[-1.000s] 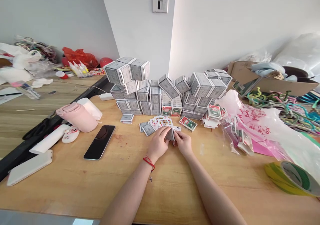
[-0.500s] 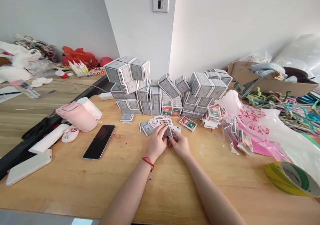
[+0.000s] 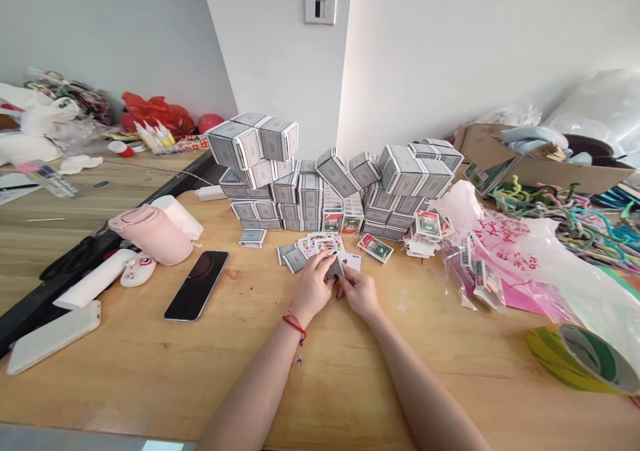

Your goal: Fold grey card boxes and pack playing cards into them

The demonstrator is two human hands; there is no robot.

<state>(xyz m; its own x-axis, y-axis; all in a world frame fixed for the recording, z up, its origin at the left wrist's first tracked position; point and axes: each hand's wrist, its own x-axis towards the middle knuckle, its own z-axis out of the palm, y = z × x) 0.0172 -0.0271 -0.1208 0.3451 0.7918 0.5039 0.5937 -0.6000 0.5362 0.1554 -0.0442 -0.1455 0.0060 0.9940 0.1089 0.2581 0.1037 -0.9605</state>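
Observation:
Both my hands meet at the middle of the wooden table, holding a small pack of grey-backed playing cards (image 3: 335,269) between them. My left hand (image 3: 313,288) grips its left side, and my right hand (image 3: 359,293) holds its lower right edge. Just beyond my fingers, face-up and grey-backed loose cards (image 3: 315,249) lie fanned on the table. A stacked wall of grey card boxes (image 3: 310,191) rises behind them. A small squared pack (image 3: 252,238) lies apart to the left.
A black smartphone (image 3: 197,285) and a pink flask (image 3: 151,235) lie left of my hands. To the right are a pink-and-clear plastic bag (image 3: 505,251), a tape roll (image 3: 585,359), and a cardboard box (image 3: 565,177). Colourful twisted wires (image 3: 560,214) sit beyond the bag.
My hands have shifted slightly on the small pack, with the left fingers now further over its top. The view has drifted slightly; the surrounding objects stay in place.

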